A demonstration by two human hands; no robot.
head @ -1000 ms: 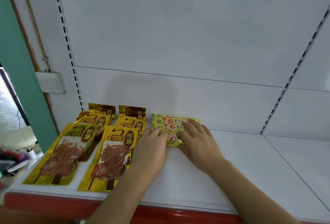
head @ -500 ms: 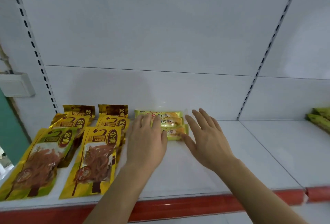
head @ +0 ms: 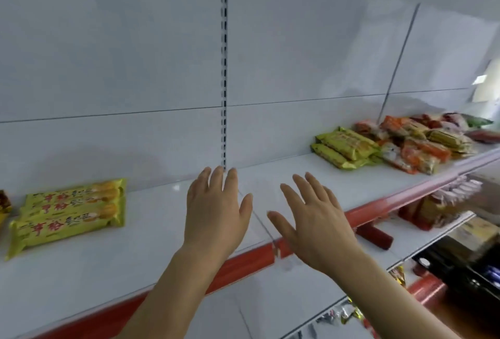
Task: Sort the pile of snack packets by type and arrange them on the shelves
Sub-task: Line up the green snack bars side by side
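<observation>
Three yellow snack packets (head: pixel 70 210) with red lettering lie side by side at the left of the white shelf (head: pixel 151 233). A mixed pile of snack packets (head: pixel 400 144), yellow, orange and red, lies on the shelf at the far right. My left hand (head: pixel 216 209) and my right hand (head: pixel 311 217) hover over the bare middle of the shelf. Both have straight, spread fingers and hold nothing. They are well to the right of the yellow packets and to the left of the pile.
The shelf has a red front edge (head: pixel 243 260) and a slotted upright (head: pixel 223 68) on the white back panel. A lower shelf (head: pixel 422 233) at the right holds more packets (head: pixel 443 203). A brown-gold packet corner (head: pixel 4 202) shows at the far left edge.
My hands have left the yellow packets and moved right along the shelf. The view has swung right, so the gold packets are nearly out of frame and the mixed pile has come into view.
</observation>
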